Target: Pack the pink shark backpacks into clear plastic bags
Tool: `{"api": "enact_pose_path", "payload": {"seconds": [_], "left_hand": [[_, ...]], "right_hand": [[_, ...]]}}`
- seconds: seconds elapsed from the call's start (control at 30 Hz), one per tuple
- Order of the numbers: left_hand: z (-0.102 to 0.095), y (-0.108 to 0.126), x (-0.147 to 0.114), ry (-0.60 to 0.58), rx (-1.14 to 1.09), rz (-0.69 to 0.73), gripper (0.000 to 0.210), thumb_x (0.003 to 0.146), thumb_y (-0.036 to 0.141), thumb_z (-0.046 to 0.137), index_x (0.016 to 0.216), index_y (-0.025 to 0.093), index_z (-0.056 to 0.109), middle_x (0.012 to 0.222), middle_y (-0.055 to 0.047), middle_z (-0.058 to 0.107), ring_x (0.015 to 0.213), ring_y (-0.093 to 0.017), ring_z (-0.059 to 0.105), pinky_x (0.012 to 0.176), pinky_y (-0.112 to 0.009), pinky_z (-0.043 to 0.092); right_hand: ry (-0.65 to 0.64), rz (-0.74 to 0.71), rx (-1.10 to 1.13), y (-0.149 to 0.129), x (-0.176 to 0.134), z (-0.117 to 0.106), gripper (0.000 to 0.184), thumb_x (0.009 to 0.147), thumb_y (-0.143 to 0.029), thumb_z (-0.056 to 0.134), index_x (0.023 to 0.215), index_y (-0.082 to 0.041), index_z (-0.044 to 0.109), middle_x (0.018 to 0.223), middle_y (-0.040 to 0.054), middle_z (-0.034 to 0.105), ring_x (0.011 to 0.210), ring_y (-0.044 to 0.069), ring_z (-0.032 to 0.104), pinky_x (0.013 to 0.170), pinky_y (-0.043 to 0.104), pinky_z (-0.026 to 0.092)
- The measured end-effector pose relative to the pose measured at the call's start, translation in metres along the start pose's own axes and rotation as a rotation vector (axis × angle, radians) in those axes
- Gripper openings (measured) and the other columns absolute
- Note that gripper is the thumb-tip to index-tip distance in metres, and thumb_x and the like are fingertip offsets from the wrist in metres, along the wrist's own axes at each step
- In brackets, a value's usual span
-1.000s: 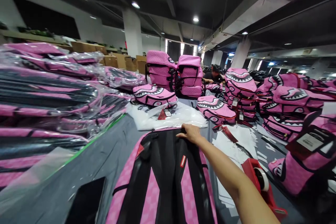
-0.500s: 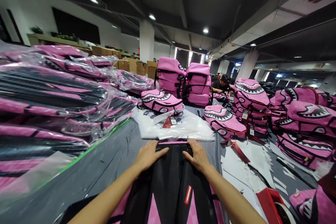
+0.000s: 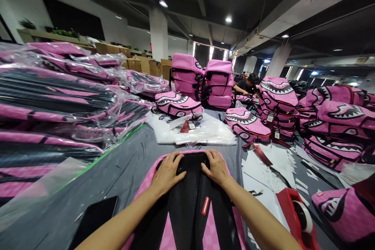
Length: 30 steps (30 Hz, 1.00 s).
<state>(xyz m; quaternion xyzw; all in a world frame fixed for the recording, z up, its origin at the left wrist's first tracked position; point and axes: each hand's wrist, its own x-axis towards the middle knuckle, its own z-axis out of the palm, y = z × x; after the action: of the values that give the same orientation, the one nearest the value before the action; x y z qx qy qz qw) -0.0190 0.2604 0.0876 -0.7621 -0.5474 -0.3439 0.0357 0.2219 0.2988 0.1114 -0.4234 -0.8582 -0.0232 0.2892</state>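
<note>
Touching the top of the pink-and-black backpack [image 3: 190,199] on the grey counter [image 3: 123,172] with left hand [image 3: 167,174] and right hand [image 3: 216,168], not right alone as a second ago, likely for steadier handling, with closure of the grip impossible to tell

Backpack [image 3: 187,199]: looked like cloth, its dark back panel smooth and nearly matt
Wrapped bags [image 3: 58,93]: were covered in clear, glossy, crinkled plastic
Surface [image 3: 125,168]: looked smooth, with a faint sheen
Tape dispenser [image 3: 288,205]: looked like glossy plastic
Phone [image 3: 96,218]: had a smooth, glossy face
Sheets [image 3: 254,175]: looked like matt paper
</note>
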Motion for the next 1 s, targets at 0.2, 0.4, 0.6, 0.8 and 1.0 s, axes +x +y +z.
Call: {"api": "enact_pose_path", "payload": {"seconds": [0.2,0.4,0.6,0.8,1.0], "left_hand": [[-0.004,0.002,-0.037,-0.133,-0.068,-0.045,0.042,0.087,0.035,0.058,0.126,0.019,0.059,0.121,-0.015,0.065,0.116,-0.034,0.06,0.104,-0.055,0.05],[0.028,-0.03,-0.006,-0.392,-0.172,-0.135,0.036,0.085,0.042,0.056,0.11,0.02,0.069,0.114,-0.012,0.071,0.111,-0.032,0.064,0.104,-0.048,0.05],[0.025,-0.035,0.056,-0.521,-0.194,-0.234,0.058,0.09,0.06,0.046,0.115,0.014,0.07,0.121,-0.018,0.073,0.116,-0.037,0.066,0.1,-0.048,0.052],[0.02,0.031,-0.018,-0.434,-0.08,-0.232,0.091,0.086,0.082,0.045,0.158,0.028,0.036,0.168,-0.023,0.025,0.154,-0.053,0.014,0.113,-0.074,0.028],[0.05,0.049,-0.023,-0.292,0.001,-0.269,0.065,0.095,0.066,0.05,0.146,0.026,0.057,0.167,-0.019,0.031,0.153,-0.05,0.019,0.118,-0.068,0.027]], "right_hand": [[-0.039,-0.069,0.026,-0.003,-0.05,0.0,0.036,0.091,-0.02,0.062,0.127,-0.018,0.062,0.12,0.0152,0.068,0.12,0.029,0.06,0.106,0.048,0.05],[-0.36,0.058,0.05,0.02,-0.026,0.019,0.029,0.095,-0.025,0.067,0.123,-0.02,0.068,0.123,0.0101,0.073,0.118,0.024,0.066,0.102,0.038,0.051],[-0.429,0.176,-0.095,0.042,0.039,0.046,0.028,0.1,-0.042,0.061,0.117,-0.02,0.068,0.116,0.0101,0.074,0.109,0.024,0.068,0.093,0.035,0.051],[-0.316,0.229,-0.172,0.045,0.05,0.069,0.039,0.103,-0.048,0.054,0.119,-0.013,0.063,0.117,0.0205,0.068,0.113,0.032,0.063,0.097,0.045,0.048],[-0.299,0.254,-0.208,0.024,0.051,0.05,0.032,0.101,-0.027,0.055,0.13,-0.012,0.06,0.13,0.0231,0.065,0.124,0.033,0.06,0.103,0.047,0.047]]}}
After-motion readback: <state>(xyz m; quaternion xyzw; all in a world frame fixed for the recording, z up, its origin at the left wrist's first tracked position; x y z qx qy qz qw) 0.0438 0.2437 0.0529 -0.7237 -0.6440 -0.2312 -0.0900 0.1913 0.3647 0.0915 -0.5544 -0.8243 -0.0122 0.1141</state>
